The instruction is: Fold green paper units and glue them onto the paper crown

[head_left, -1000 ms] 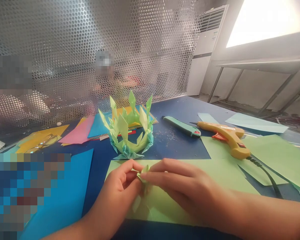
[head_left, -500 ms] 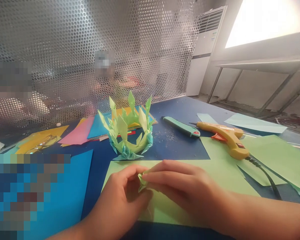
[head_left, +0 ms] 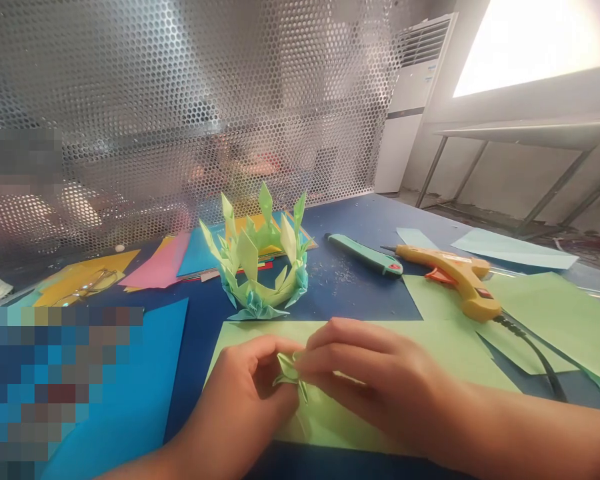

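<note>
My left hand and my right hand meet over a light green sheet near the table's front edge. Both pinch a small folded green paper piece between fingertips; most of it is hidden by my fingers. Just beyond my hands stands a ring-shaped paper crown of green and teal folded spikes, upright on the blue table.
A teal utility knife and a yellow glue gun with a black cord lie at the right, on and beside green sheets. Pink, yellow and blue paper lies at the left. A perforated metal screen stands behind, with people beyond it.
My hands have shifted slightly lower and nearer, and the small green piece has been turned and folded tighter between my fingertips. The crown and tools have not moved.
</note>
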The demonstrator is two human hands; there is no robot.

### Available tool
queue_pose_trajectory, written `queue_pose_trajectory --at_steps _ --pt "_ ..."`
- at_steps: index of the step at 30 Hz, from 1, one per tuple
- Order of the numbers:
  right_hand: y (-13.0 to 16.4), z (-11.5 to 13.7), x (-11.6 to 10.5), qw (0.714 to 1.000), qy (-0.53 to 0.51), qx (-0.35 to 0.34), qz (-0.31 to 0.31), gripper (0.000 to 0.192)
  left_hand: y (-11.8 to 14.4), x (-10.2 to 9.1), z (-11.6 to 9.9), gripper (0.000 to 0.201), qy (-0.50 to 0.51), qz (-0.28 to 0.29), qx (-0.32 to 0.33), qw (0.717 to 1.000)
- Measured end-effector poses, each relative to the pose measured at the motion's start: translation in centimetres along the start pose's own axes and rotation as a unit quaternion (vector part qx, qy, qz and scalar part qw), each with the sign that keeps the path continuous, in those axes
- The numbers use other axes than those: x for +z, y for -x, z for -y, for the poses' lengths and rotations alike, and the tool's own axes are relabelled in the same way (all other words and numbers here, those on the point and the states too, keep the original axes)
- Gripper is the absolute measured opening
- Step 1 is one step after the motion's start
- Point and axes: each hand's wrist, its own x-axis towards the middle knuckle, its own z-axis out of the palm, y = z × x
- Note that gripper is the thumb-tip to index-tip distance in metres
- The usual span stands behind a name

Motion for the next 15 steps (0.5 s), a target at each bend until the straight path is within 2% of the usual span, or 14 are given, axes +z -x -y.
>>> queue_pose_trajectory --at_steps 9,12,15 --pt "0.1 1.3 0.7 0.998 0.055 0.039 -0.021 0.021 0.0 0.0 0.0 0.035 -0.014 -0.005 -0.006 1.0" --pt "-0.1 1.6 0.4 0.994 0.113 0.002 -0.007 0.027 0.0 0.0 0.1 0.037 0.004 0.001 -0.01 1.0" --pt "-0.5 1.7 -0.2 0.982 0.17 -0.065 0.058 0.036 0.1 0.0 0.3 0.037 0.028 0.011 0.011 0.999"
